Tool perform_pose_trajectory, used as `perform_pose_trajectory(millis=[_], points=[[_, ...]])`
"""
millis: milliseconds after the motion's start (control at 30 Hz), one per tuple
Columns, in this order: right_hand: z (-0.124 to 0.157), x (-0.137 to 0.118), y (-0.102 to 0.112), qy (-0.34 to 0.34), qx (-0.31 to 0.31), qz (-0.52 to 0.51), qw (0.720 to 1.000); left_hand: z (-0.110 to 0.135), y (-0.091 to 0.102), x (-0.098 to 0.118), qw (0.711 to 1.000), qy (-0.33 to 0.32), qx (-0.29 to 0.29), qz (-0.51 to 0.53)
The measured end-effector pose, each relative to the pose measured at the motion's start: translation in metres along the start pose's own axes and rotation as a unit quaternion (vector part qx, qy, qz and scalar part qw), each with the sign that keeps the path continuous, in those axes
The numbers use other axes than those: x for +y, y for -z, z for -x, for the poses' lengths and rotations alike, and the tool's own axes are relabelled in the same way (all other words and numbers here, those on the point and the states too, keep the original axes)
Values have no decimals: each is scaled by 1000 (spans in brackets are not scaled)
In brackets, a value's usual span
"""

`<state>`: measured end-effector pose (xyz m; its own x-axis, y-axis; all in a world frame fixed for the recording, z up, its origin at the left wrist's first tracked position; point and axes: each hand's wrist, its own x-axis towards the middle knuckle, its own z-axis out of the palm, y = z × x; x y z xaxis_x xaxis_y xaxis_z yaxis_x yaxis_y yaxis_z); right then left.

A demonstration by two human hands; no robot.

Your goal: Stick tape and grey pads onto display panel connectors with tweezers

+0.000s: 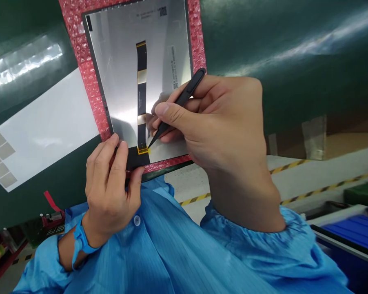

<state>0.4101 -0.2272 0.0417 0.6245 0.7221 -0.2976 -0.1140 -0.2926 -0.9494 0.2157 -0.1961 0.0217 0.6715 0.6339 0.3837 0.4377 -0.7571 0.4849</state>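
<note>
A display panel lies with its silvery back up on pink bubble wrap. Down its middle runs a black flex cable, whose lower end meets a yellow-edged connector at a black patch on the near edge. My right hand is closed on black tweezers, their tip touching or just beside that connector. My left hand, wearing a blue wrist strap, grips the panel's near left corner, fingers on top and thumb at the near edge.
The green table mat spreads to both sides. A white sheet with grey squares lies at left, near a red strip of tape. Clear tape pieces hang at the right table edge. A blue bin stands lower right.
</note>
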Motion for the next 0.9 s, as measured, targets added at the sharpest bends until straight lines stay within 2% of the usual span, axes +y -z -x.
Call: perform_pose_trajectory(millis=[200,500,900], points=[[1,-4,-3,0,22,16,1000,1,0,2,1000,5,1,-1],[2,-7,-4,0,23,32,999,1,1,3,1000,-1,-1,0],[5,-4,-3,6,19,19,1000,-1,-1,3,999,-37,2,7]])
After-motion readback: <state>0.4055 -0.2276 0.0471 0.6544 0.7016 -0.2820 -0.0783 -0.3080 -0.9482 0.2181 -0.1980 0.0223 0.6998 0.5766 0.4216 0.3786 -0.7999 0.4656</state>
